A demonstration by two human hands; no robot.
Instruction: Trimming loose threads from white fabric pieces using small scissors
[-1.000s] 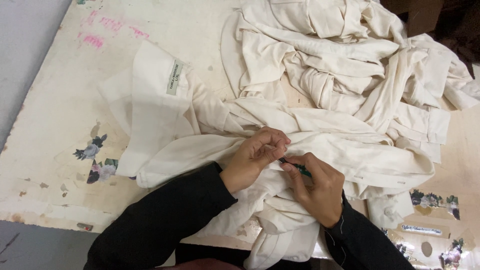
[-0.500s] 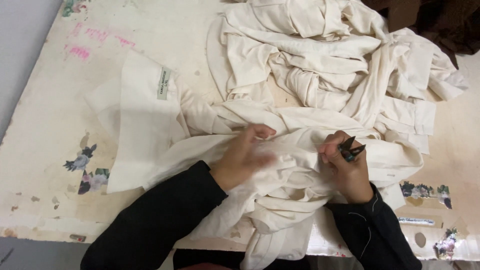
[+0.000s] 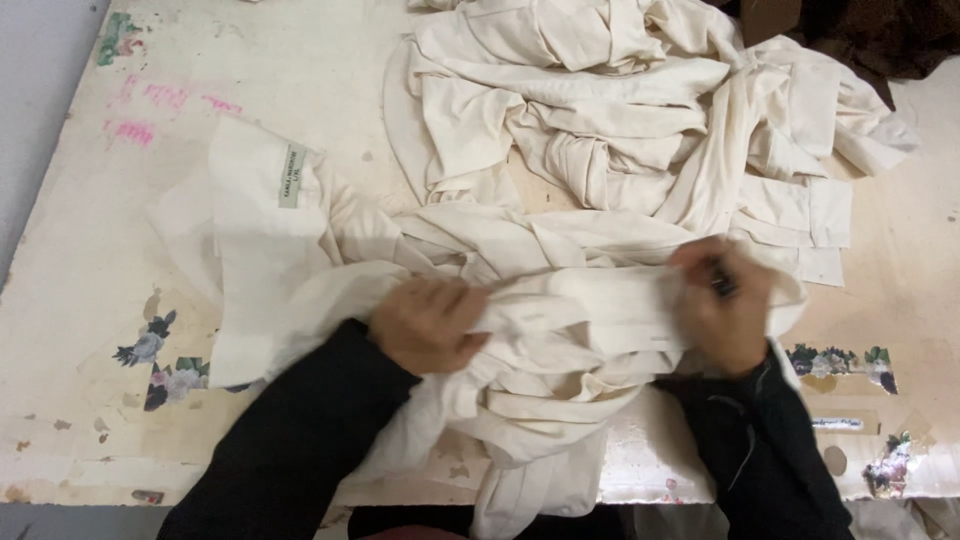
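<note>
A cream cotton garment (image 3: pixel 580 310) lies stretched across the near edge of the worn, paint-stained desk (image 3: pixel 300 80). The left hand (image 3: pixel 428 325) is clenched on its fabric; the right hand (image 3: pixel 725 305) grips the other end together with a small dark tool (image 3: pixel 722 286). A heap of crumpled cream cloth (image 3: pixel 620 110) lies just behind.

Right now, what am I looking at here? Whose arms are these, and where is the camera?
No machine here: a person in black sleeves works with bare hands, and the camera sits on their head, looking down. The left hand and right hand each grip the same cream garment, stretched between them. The right hand also holds a small dark tool, too blurred to name. More cream garments lie piled on a worn, paint-stained table.
</note>
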